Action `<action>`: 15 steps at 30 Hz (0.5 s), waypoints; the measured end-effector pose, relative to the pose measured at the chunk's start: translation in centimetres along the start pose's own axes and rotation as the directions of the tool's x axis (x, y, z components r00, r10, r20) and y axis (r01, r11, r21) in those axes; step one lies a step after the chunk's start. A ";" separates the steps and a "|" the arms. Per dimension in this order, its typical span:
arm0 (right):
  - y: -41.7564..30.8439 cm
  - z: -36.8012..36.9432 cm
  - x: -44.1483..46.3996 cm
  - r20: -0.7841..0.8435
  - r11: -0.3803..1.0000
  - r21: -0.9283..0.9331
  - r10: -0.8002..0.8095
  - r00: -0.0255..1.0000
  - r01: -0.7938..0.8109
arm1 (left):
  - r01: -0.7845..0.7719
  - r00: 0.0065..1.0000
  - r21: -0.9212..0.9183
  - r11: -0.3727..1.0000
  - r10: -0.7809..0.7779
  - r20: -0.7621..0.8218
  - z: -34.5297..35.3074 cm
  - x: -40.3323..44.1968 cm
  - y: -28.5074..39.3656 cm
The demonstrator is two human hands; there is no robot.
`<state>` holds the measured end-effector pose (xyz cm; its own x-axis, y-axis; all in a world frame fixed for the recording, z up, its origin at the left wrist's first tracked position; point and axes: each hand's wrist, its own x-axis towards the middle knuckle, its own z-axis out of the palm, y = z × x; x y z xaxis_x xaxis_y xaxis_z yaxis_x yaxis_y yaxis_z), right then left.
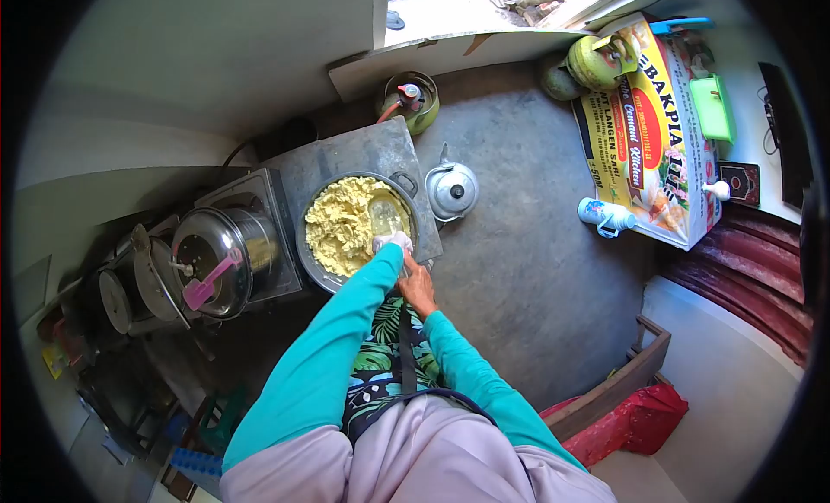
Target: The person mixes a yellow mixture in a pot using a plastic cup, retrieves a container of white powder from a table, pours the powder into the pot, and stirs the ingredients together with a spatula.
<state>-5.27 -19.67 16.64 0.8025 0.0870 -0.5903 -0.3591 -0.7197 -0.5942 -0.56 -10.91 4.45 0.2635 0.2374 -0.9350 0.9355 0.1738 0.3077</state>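
A wide metal pan (304,254) with side handles holds a lumpy, pale yellow mash (340,219). My left hand (394,242), wrapped in something whitish like a thin plastic glove, reaches over the near right part of the pan. Its fingers seem closed on a clear, rounded plastic piece (386,214) that rests against the mash; the exact kind cannot be made out. Just below, my right hand (418,289) is bare and closed at the pan's near right rim, its fingertips partly hidden behind my left wrist.
The pan stands on a grey slab (346,149). To its left is a stove with a lidded steel pot (216,261), a pink spatula (212,280) on top. A kettle (452,192) and gas cylinder (421,114) stand right and behind. A thermos (605,216) lies by a printed-banner-covered stand (640,131).
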 end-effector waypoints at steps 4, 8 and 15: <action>-5.6 -7.6 -1.1 0.188 0.932 -0.299 -0.153 0.970 0.205 | 0.113 0.973 -0.391 0.914 -0.023 0.228 0.6 -1.8 0.3; -10.2 -10.0 0.6 0.286 0.740 -0.518 -0.322 0.902 0.429 | 0.037 0.859 -0.692 0.721 0.331 0.391 -1.7 -7.0 5.3; -11.5 -4.9 8.4 0.437 0.497 -0.651 -0.373 0.818 0.574 | 0.120 0.613 -0.612 0.782 0.427 0.665 -3.0 3.4 4.5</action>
<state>7.94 -14.04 21.12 0.5821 0.6407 -0.5007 0.5924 -0.7559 -0.2787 3.83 -6.41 3.15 0.7174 -0.4162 -0.5587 0.6188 0.7491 0.2365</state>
